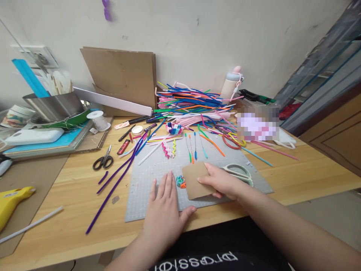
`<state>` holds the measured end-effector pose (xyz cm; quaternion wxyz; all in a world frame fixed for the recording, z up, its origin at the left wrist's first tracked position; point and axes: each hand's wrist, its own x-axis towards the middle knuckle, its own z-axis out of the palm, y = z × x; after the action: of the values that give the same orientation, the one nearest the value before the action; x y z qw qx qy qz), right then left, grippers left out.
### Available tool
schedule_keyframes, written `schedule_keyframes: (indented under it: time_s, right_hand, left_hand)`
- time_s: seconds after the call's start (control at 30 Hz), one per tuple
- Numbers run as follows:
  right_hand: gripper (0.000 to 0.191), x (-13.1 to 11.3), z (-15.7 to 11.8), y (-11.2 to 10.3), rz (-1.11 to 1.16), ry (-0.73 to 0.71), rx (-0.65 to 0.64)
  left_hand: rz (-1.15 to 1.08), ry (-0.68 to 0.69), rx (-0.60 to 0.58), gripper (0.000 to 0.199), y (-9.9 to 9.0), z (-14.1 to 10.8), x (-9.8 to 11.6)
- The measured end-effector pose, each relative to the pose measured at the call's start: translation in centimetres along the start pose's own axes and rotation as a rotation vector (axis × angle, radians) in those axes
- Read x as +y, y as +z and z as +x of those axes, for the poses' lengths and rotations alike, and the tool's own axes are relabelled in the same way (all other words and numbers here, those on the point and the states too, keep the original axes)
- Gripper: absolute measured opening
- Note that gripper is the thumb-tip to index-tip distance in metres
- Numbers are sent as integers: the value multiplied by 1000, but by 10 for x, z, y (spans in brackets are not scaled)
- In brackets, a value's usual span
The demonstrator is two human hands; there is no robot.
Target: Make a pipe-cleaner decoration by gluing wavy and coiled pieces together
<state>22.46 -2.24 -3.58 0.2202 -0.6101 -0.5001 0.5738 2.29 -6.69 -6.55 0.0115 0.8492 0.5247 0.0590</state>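
Card (pixel 196 183) was gripped in right hand (pixel 221 181) over mat (pixel 138 195), by coil (pixel 180 181); left hand (pixel 163 210) was laid open. Likely positioning step; steady grip, coil clearance called for.

Left hand (pixel 166 209) flat on grey mat (pixel 152 188), right hand (pixel 220 180) gripping brown cardboard piece (pixel 196 182) (scissors (pixel 104 160) left of mat)

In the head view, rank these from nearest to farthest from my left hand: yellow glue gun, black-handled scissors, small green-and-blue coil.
1. Small green-and-blue coil: just right of the left hand.
2. Black-handled scissors: left, beyond the mat's edge.
3. Yellow glue gun: far left.
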Motion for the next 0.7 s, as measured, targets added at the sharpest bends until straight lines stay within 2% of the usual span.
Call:
schedule_keyframes:
  time_s: [0.17,0.47,0.7]
  right_hand:
    - [25,-5,7,10,-45,14,10]
    - [27,-14,5,27,-2,20,-78]
    - [40,-7,-5,30,333,-150,-223]
  left_hand:
    - [8,6,-3,90,-1,-1,1]
    - [28,11,27,87,1,-2,0]
    - [-67,7,106,80,0,-6,-9]
